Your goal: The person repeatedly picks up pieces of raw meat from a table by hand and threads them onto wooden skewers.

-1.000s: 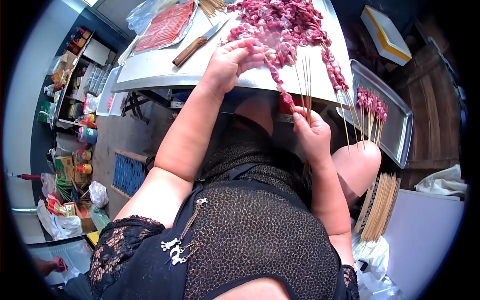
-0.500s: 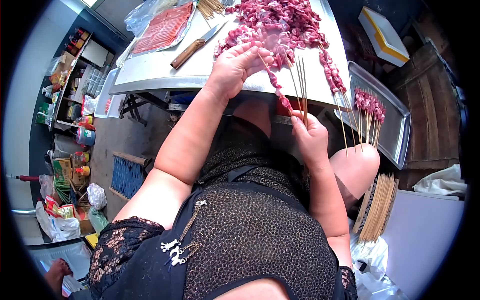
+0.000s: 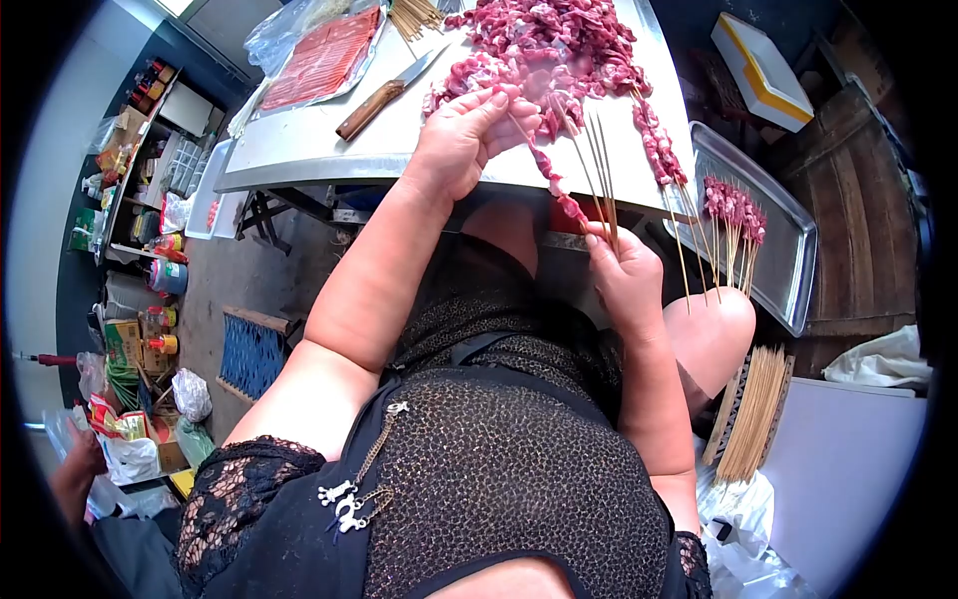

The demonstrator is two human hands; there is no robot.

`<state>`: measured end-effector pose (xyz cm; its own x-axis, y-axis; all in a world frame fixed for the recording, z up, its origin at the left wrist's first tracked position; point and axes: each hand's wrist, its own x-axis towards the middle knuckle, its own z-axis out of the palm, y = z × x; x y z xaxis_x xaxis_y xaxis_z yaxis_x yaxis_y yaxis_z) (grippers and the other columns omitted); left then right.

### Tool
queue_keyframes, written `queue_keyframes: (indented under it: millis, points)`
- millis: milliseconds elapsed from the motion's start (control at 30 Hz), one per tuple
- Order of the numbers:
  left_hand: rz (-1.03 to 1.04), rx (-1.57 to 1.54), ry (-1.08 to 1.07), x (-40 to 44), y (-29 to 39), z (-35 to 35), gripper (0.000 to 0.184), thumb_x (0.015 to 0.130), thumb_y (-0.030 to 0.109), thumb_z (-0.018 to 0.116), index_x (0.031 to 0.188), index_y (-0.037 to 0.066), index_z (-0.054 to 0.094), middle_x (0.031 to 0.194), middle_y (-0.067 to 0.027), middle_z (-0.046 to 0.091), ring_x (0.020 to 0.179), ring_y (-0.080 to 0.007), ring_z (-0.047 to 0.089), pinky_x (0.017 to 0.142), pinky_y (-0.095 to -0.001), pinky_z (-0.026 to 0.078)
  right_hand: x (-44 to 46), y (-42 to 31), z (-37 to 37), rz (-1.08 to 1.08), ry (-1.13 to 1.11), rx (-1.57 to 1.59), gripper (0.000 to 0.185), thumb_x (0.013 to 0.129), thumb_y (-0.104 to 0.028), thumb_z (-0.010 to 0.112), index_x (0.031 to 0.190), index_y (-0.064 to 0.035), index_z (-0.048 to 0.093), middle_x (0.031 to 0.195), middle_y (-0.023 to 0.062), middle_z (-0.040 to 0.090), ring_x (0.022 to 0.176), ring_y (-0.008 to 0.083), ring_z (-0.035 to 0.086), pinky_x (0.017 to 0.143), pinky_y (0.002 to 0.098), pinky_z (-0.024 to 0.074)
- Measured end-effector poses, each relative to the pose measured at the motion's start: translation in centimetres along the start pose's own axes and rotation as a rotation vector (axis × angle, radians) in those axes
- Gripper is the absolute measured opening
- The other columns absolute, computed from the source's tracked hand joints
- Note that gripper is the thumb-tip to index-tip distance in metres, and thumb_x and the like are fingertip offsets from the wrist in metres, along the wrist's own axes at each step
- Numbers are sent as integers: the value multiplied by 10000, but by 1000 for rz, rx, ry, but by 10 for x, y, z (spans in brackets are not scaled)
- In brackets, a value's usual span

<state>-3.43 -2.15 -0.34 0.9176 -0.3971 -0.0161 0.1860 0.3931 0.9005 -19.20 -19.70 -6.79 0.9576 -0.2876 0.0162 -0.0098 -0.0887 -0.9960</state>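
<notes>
My right hand (image 3: 627,268) is closed round the lower end of a skewer threaded with meat (image 3: 559,190), together with several bare skewers (image 3: 602,160) that point up. At the top end of the threaded skewer, my left hand (image 3: 467,135) pinches near the tip; a small bit of meat shows at its fingertips. Just beyond it lies the pile of cut meat (image 3: 559,40) on the white table (image 3: 289,145). Several finished meat skewers (image 3: 659,145) rest at the table's right edge.
A knife (image 3: 384,97) and a tray of sliced meat (image 3: 324,58) lie on the table's left. At right are a metal tray (image 3: 788,260) with meat skewers (image 3: 736,212) and a bundle of bare skewers (image 3: 753,414). Another person's hand (image 3: 85,457) shows at lower left.
My left hand has drawn back slightly from the pile, and the threaded skewer has tilted with it. The other person's hand at lower left has moved up.
</notes>
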Motion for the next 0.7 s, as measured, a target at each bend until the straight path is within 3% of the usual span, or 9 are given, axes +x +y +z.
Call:
queue_keyframes:
  millis: [133, 267, 533, 633, 700]
  points:
    - [-34, -100, -6, -4, -2, 3, 239, 960, 140, 449, 1088, -46, 525, 1031, -204, 627, 960, -289, 640, 869, -378, 531, 0, 9, 3, -55, 7, -3, 172, 868, -89, 614, 1011, -7, 661, 717, -14, 595, 642, 30, 494, 586, 193, 424]
    - [-35, -248, -5, -9, -4, 10, 234, 959, 145, 446, 1085, -32, 531, 1050, -203, 622, 989, -293, 629, 879, -388, 523, 1, 17, 9, -184, 58, -20, 173, 881, -92, 604, 1027, -13, 655, 702, -50, 555, 602, 21, 479, 542, 166, 391]
    - [-10, -87, 15, -13, -4, 18, 216, 949, 125, 461, 1087, -25, 534, 1058, -192, 622, 994, -278, 627, 894, -373, 510, -1, 7, 6, -179, 69, -18, 178, 880, -89, 606, 1030, -5, 653, 721, -40, 566, 618, 28, 493, 564, 171, 403]
    - [24, -98, 3, -13, -5, 21, 274, 936, 132, 506, 1143, -48, 508, 1006, -169, 636, 919, -244, 648, 837, -332, 528, 1, 6, 5, -149, 65, 51, 172, 880, -76, 601, 1027, -1, 650, 720, -40, 562, 621, 28, 486, 563, 168, 395]
    - [-31, -56, -37, -13, -7, 23, 246, 949, 128, 469, 1127, -34, 522, 1068, -171, 621, 990, -250, 627, 866, -343, 518, 0, 4, 6, -131, 46, 79, 175, 882, -77, 600, 1032, -1, 648, 718, -42, 558, 618, 27, 482, 560, 166, 391]
